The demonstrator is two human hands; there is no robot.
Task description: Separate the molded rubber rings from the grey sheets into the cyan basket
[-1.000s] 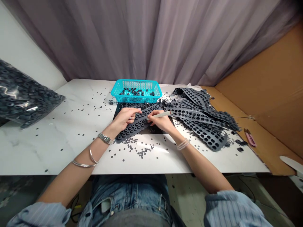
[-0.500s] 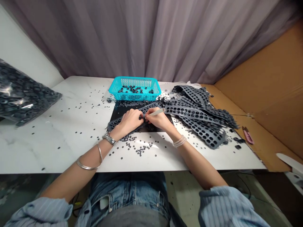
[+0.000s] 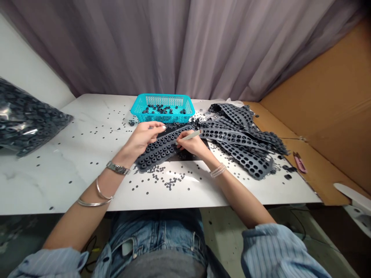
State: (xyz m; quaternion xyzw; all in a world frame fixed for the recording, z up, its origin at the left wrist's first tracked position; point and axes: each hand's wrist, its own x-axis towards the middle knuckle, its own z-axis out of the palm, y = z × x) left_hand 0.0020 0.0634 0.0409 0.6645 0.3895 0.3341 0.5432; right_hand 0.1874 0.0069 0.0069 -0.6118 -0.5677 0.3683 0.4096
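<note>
My left hand (image 3: pixel 147 136) is raised just above the left part of a dark rubber sheet (image 3: pixel 162 146), its thumb and fingertips pinched together. Whatever is in that pinch, if anything, is too small to make out. My right hand (image 3: pixel 188 142) grips a slim, pale pen-shaped tool (image 3: pixel 192 135) over the sheet's near edge; the tool's tip is hidden by the fingers. Rows of round, ring-like pieces with centre holes stand in the sheet, which lies slanted on a black mat (image 3: pixel 188 155).
Behind the mat stands a turquoise basket (image 3: pixel 162 118) with loose black pieces inside. Punched-out rubber sheets (image 3: pixel 243 135) are heaped at right, beside pink-handled snips (image 3: pixel 299 163) on cardboard (image 3: pixel 315 173). A clear bag of black pieces (image 3: pixel 29 119) sits at left. Small black discs (image 3: pixel 174 181) litter the table.
My left hand has lifted off the sheet and shifted left and up, uncovering rows of ring pieces. My right hand has stayed nearly in place with the pale tool. The view has shifted slightly.
</note>
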